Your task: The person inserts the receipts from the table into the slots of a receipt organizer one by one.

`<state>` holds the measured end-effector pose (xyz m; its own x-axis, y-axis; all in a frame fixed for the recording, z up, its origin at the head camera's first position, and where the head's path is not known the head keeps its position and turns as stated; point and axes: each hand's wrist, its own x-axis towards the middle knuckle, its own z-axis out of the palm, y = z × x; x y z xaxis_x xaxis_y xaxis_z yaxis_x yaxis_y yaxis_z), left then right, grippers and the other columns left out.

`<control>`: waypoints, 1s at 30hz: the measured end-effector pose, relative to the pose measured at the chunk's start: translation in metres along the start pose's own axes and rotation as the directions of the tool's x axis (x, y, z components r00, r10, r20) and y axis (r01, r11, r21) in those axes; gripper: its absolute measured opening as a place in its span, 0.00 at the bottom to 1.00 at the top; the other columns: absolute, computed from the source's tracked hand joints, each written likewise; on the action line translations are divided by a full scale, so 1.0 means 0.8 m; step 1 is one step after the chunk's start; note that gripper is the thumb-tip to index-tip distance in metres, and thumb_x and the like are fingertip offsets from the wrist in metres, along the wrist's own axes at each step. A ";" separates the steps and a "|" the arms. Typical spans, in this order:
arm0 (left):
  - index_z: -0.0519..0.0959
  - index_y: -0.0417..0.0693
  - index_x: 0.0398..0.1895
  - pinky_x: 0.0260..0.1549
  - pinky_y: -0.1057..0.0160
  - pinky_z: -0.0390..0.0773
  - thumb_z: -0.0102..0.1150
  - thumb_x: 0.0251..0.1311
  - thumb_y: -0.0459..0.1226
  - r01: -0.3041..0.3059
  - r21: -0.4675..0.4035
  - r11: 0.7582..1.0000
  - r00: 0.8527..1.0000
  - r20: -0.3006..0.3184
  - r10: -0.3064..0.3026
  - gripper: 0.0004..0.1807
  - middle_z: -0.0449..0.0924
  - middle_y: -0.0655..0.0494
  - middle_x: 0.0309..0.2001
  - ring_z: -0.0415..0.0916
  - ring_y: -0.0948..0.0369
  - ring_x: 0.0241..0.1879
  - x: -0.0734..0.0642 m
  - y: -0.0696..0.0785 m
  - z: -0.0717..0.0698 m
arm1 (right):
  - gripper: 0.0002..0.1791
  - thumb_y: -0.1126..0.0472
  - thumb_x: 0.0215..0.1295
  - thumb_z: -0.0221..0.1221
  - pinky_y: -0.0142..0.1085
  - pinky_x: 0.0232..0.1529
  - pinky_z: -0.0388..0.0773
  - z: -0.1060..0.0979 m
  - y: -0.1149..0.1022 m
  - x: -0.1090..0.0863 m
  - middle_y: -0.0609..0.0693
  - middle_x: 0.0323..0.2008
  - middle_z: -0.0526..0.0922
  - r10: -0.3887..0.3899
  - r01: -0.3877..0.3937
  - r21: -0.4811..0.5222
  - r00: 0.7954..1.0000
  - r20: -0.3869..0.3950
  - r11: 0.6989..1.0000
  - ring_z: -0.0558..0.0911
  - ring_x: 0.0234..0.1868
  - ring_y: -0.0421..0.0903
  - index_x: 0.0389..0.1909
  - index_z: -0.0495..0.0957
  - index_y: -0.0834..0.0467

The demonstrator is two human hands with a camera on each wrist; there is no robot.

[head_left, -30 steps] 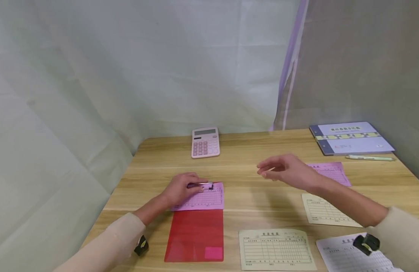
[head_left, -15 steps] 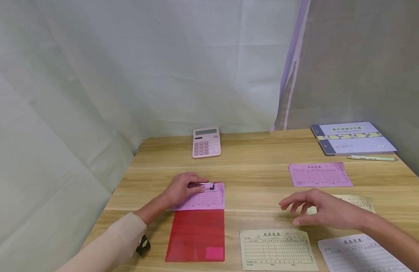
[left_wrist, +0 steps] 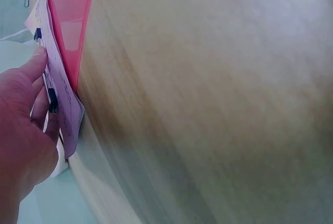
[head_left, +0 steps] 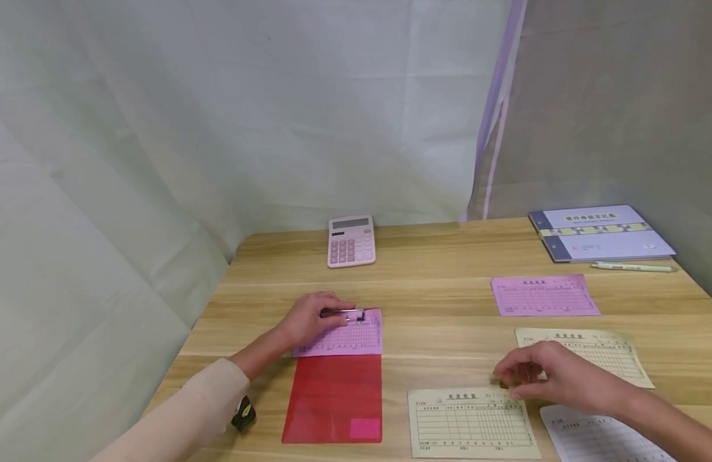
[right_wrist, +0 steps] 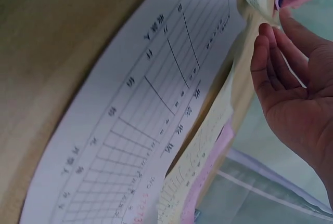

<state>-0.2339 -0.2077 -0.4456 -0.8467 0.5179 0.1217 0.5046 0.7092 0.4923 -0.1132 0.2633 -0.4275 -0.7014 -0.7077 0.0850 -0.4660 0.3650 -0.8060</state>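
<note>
In the head view my left hand (head_left: 312,321) grips the metal clip (head_left: 343,313) at the top of a red clipboard (head_left: 335,398). Under that clip lies a pink receipt slip (head_left: 347,337). The left wrist view shows thumb and fingers around the clip (left_wrist: 48,86). My right hand (head_left: 564,378) hovers at the upper right corner of a pale yellow receipt slip (head_left: 471,423). Its fingers are loosely bent, with the fingertips close to that corner. In the right wrist view the right hand (right_wrist: 296,73) holds nothing visible between thumb and fingers.
A second yellow slip (head_left: 610,353) and a white slip (head_left: 598,436) lie partly behind my right hand and arm. Farther back are another pink slip (head_left: 543,296), a pen (head_left: 633,267), a blue-white account book (head_left: 601,234) and a pink calculator (head_left: 352,242) on the wooden table (head_left: 425,289).
My right hand has come down and toward me, from over the table's middle to the near yellow slip's corner, uncovering the loose pink slip. The left hand stays on the clip.
</note>
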 end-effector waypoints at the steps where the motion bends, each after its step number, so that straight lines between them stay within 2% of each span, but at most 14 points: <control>1: 0.90 0.57 0.58 0.41 0.62 0.75 0.74 0.66 0.38 0.003 -0.003 1.000 1.000 0.002 -0.003 0.17 0.83 0.67 0.40 0.75 0.64 0.38 0.000 0.000 0.000 | 0.12 0.63 0.67 0.72 0.32 0.32 0.79 0.001 0.000 0.000 0.41 0.38 0.86 -0.005 0.005 -0.006 1.000 -0.003 1.000 0.78 0.34 0.34 0.50 0.87 0.59; 8: 0.89 0.55 0.58 0.41 0.62 0.75 0.74 0.66 0.38 -0.011 -0.008 1.000 1.000 -0.003 0.011 0.17 0.83 0.66 0.40 0.74 0.64 0.38 0.000 -0.001 0.001 | 0.08 0.63 0.67 0.72 0.32 0.29 0.78 0.010 0.004 0.001 0.37 0.34 0.84 0.020 -0.020 0.010 1.000 -0.009 1.000 0.78 0.32 0.32 0.45 0.88 0.57; 13: 0.89 0.54 0.58 0.41 0.62 0.75 0.74 0.66 0.38 -0.015 -0.010 1.000 1.000 -0.005 0.015 0.17 0.83 0.66 0.40 0.74 0.64 0.38 -0.001 -0.001 0.001 | 0.03 0.61 0.67 0.72 0.31 0.28 0.75 0.014 0.003 0.003 0.35 0.32 0.86 0.088 -0.089 -0.012 0.996 -0.028 0.996 0.75 0.30 0.30 0.39 0.89 0.51; 19: 0.90 0.54 0.58 0.42 0.62 0.75 0.74 0.66 0.37 -0.017 -0.005 1.000 1.000 -0.005 0.017 0.17 0.84 0.66 0.41 0.75 0.64 0.39 -0.001 0.001 0.000 | 0.03 0.62 0.69 0.70 0.31 0.28 0.76 0.008 -0.006 0.011 0.37 0.32 0.87 0.140 -0.141 -0.010 0.988 -0.065 0.990 0.75 0.29 0.31 0.37 0.89 0.49; 22: 0.90 0.55 0.58 0.42 0.62 0.75 0.74 0.66 0.37 -0.012 -0.006 1.000 1.000 -0.001 0.012 0.17 0.84 0.66 0.40 0.75 0.64 0.38 -0.002 0.001 0.000 | 0.03 0.63 0.70 0.69 0.31 0.29 0.77 0.000 -0.013 0.020 0.39 0.32 0.86 0.169 -0.171 -0.007 0.981 -0.091 0.985 0.76 0.29 0.33 0.36 0.88 0.50; 27: 0.90 0.55 0.58 0.41 0.62 0.75 0.74 0.66 0.38 -0.004 -0.002 1.000 1.000 0.001 0.004 0.17 0.83 0.66 0.40 0.75 0.63 0.38 0.000 0.002 0.000 | 0.02 0.66 0.72 0.67 0.37 0.30 0.83 -0.013 -0.024 0.041 0.46 0.32 0.86 0.253 -0.245 0.081 0.962 -0.107 0.966 0.81 0.31 0.39 0.38 0.87 0.57; 30: 0.89 0.55 0.58 0.41 0.62 0.75 0.74 0.66 0.38 -0.003 -0.001 1.000 1.000 0.002 0.003 0.17 0.83 0.66 0.40 0.75 0.63 0.38 0.000 0.001 0.000 | 0.02 0.67 0.71 0.67 0.40 0.30 0.85 -0.020 -0.026 0.056 0.48 0.32 0.87 0.294 -0.283 0.101 0.948 -0.120 0.954 0.83 0.31 0.44 0.39 0.87 0.61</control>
<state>-0.2336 -0.2067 -0.4451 -0.8450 0.5210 0.1209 0.5067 0.7075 0.4926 -0.1436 0.2334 -0.3976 -0.8666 -0.4915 -0.0861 -0.1917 0.4872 -0.8520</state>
